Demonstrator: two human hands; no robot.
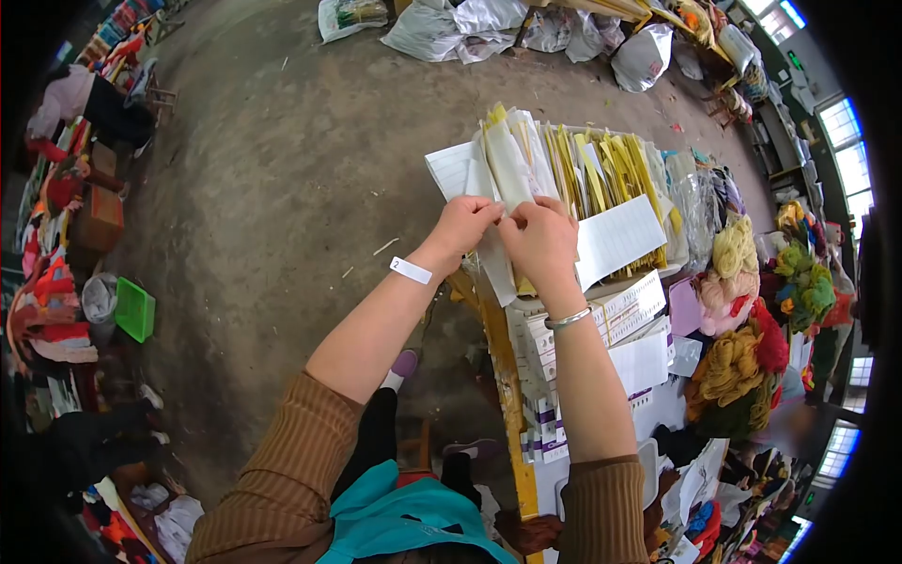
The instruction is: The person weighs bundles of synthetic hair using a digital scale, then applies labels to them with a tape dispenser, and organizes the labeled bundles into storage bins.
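Both hands meet over the near left end of a box of upright papers. My left hand [465, 227] is closed, its thumb and fingertips pinching the lower edge of a pale rolled or folded paper [507, 169]. Beside it, my right hand [542, 242] is closed on the same paper; its knuckles hide the exact grip. White lined sheets [453, 169] stick out to the left. Yellow paper strips [611, 169] stand packed to the right, with a loose white sheet [620, 237] lying across their near side.
Stacked printed cards [620, 315] lie on the yellow-edged table [512, 404] below my right forearm. Yarn skeins [728, 367] and a clear plastic bag [693, 202] are to the right. White sacks [451, 28] stand at the back. A green bin [134, 310] and people are on the left.
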